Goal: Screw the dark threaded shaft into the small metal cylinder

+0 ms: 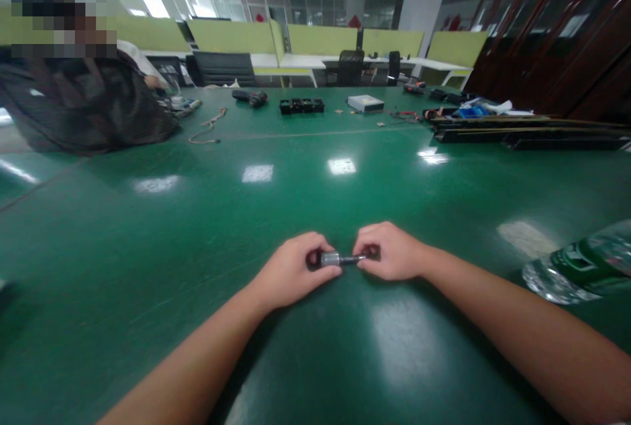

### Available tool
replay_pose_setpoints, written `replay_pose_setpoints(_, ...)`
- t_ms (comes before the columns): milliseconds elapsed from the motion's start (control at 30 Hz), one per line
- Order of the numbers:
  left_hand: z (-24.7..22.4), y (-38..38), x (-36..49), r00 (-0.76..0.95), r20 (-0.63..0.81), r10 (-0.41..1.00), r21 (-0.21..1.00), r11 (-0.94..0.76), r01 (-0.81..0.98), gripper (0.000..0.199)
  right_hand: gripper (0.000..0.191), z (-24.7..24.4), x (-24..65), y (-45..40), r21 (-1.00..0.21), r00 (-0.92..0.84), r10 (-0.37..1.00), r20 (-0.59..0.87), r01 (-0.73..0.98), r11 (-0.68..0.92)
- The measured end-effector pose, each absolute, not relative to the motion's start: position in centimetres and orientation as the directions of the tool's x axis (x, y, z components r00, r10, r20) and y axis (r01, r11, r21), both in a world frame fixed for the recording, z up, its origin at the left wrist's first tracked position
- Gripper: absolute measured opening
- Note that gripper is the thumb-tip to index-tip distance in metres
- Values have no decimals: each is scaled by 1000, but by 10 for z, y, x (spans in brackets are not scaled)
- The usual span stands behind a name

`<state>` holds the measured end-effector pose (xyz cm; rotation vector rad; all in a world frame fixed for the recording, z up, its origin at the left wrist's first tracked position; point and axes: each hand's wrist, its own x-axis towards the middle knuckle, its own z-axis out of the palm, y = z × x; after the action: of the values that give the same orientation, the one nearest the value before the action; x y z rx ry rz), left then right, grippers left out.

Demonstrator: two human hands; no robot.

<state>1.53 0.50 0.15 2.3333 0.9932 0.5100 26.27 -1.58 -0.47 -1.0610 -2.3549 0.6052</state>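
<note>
Both hands meet over the green table (pixel 296 208), close to its near side. A small silver cylinder (pixel 330 259) lies level between them, with a thin dark shaft (pixel 348 259) running out to the right. Its exact kind is too small to tell. My left hand (pixel 296 270) is closed around the cylinder, thumb along the near side and fingers on the far side. My right hand (pixel 389 251) pinches the shaft's right tip between thumb and fingers. The fingers partly cover both ends of the piece.
A clear plastic bottle with a green label (pixel 586 261) lies to the right. Dark metal strips (pixel 517 133) are stacked at the far right. Farther back sit a grey box (pixel 365 104), a black part (pixel 302 106) and a cable (pixel 210 124). A dark bag (pixel 89 103) stands left, near another person.
</note>
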Motion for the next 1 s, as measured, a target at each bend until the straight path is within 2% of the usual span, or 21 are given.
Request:
replay_pose_setpoints(600,2,5,14,655,118,746,605,-577,549,24,9,3,281,-10,-550,-586,789,185,604,577)
replay_pose_setpoints(1000,2,6,15,649,122,751,603,-576,552,25,9,3,276,-12,-586,-580,794,183,584,562)
